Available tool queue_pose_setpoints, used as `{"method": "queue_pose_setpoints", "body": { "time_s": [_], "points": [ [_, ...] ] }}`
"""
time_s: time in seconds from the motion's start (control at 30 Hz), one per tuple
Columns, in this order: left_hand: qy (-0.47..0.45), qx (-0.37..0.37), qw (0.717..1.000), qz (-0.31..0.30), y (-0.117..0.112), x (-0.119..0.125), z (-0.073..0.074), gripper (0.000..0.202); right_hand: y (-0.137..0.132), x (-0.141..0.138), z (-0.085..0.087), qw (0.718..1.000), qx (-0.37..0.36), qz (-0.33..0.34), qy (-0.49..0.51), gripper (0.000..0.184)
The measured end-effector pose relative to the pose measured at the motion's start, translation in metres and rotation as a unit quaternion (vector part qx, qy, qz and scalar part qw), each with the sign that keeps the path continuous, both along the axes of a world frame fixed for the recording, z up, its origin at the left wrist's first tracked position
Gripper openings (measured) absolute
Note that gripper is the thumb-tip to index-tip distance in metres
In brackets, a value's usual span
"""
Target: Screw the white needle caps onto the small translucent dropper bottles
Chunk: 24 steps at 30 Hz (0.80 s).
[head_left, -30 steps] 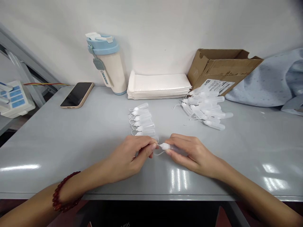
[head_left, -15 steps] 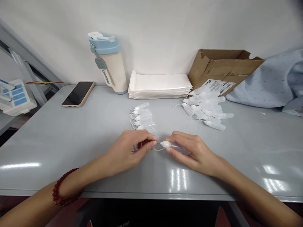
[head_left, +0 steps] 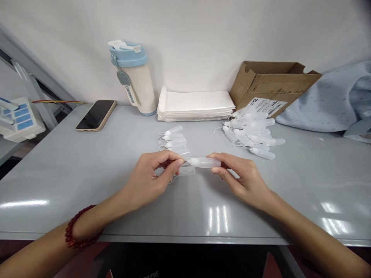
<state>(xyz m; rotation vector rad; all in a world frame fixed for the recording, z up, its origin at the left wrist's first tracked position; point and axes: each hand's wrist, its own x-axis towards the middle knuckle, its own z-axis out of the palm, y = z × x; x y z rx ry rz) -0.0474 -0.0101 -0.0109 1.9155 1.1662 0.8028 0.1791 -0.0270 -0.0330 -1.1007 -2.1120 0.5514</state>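
Note:
A small translucent needle-tip bottle (head_left: 206,162) lies level between my hands, its white nozzle pointing left. My right hand (head_left: 242,173) pinches its base end between thumb and fingers. At the other end, my left hand (head_left: 158,170) is closed on the thin needle tip; whether a cap is between the fingertips is hidden. Just behind my left hand, several similar bottles (head_left: 175,137) lie in a row, nozzles to the left, with thin cords looped from them. One more bottle (head_left: 188,171) lies under the held one, partly covered by my left fingers.
A loose pile of bottles (head_left: 255,133) lies at the back right before an open cardboard box (head_left: 278,83). White padded envelopes (head_left: 197,102) are stacked by the wall, beside a tumbler (head_left: 139,85) and a phone (head_left: 96,115). A pale blue cloth (head_left: 315,104) sits far right.
Both hands have moved up and slightly away with the bottle. My right fingers have slid from near the nozzle back to the base, so more of the bottle's body shows.

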Motion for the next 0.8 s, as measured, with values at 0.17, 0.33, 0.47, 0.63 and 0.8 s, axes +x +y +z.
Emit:
{"method": "queue_pose_setpoints", "body": {
  "time_s": [0.17,0.33,0.47,0.63,0.8],
  "points": [
    [0.015,-0.016,1.000,-0.010,-0.0033,0.0009,-0.0014,0.019,0.0007,0.0004,-0.0023,1.000,0.009,0.006,-0.005,0.017],
    [0.012,-0.016,1.000,-0.005,-0.0029,0.0006,-0.0009,0.020,-0.0026,-0.0010,-0.0009,0.998,0.060,-0.005,-0.007,0.015],
    [0.010,-0.014,1.000,-0.008,-0.0033,0.0008,-0.0015,0.020,-0.0046,-0.0024,-0.0007,0.996,0.083,0.000,-0.013,0.016],
    [0.005,-0.018,1.000,-0.017,-0.0058,0.0021,-0.0006,0.020,-0.0053,-0.0031,-0.0023,0.996,0.086,0.000,-0.006,0.017],
    [0.017,-0.016,0.999,-0.022,-0.0056,0.0019,-0.0032,0.020,-0.0054,-0.0016,-0.0035,0.997,0.083,0.003,-0.007,0.018]
  ]
}}
